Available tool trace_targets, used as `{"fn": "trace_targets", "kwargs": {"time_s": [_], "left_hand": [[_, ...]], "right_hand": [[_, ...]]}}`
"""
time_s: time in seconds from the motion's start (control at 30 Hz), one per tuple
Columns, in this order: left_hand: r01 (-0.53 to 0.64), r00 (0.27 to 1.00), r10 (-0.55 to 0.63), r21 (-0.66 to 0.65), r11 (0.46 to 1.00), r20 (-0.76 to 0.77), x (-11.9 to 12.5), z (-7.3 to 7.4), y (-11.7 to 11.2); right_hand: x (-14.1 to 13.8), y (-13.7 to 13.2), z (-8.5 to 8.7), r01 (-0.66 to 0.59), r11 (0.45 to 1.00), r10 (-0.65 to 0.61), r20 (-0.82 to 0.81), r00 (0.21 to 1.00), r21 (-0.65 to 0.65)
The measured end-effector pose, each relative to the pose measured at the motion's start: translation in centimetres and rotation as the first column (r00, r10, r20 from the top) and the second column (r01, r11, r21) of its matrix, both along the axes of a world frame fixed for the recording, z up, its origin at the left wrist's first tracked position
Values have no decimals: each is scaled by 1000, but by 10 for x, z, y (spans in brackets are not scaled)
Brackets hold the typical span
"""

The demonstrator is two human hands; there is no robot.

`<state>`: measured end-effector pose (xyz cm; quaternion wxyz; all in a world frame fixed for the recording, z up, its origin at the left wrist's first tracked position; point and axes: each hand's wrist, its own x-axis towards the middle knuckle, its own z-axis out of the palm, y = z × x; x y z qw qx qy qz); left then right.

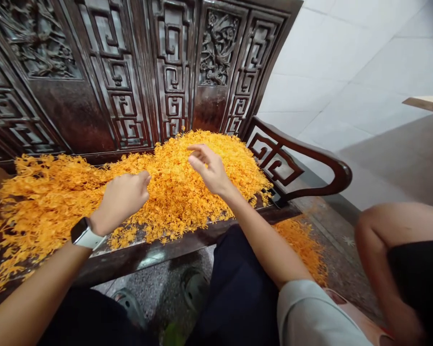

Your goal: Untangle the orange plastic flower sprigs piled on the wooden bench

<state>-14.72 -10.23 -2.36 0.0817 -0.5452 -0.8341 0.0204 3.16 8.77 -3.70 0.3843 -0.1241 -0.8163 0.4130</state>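
A large heap of small orange plastic pieces with thin, spidery petals covers the seat of a dark carved wooden bench. Over the middle of the heap is my left hand, its fingers curled together in a pinch. Whatever lies between those fingertips is too small to make out. My right hand hovers above the taller part of the pile, thumb and bent fingers apart, with nothing visible in it. A smartwatch with a pale strap is on my left wrist.
The bench's carved backrest rises behind the heap, and a curved armrest bounds its right end. More orange pieces lie low beside the bench. Another person's arm is at the right. A wooden board edge juts in there.
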Motion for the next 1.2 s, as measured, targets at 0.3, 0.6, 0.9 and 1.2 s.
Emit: {"fn": "trace_targets", "kwargs": {"time_s": [0.3, 0.6, 0.9, 1.2], "left_hand": [[44, 999, -44, -5, 999, 21, 6, -2, -3], [198, 946, -215, 95, 976, 243, 34, -7, -26], [-16, 778, -222, 371, 928, 588, 17, -28, -36], [-358, 313, -514, 601, 715, 799, 29, -42, -19]], "right_hand": [[-24, -16, -22, 23, 1000, -23, 23, 999, -10], [-7, 61, -19, 184, 708, -439, -221, 871, -682], [16, 55, -22, 233, 902, -288, -104, 952, -364], [-16, -42, -17, -171, 896, 235, 112, 965, -409]]}}
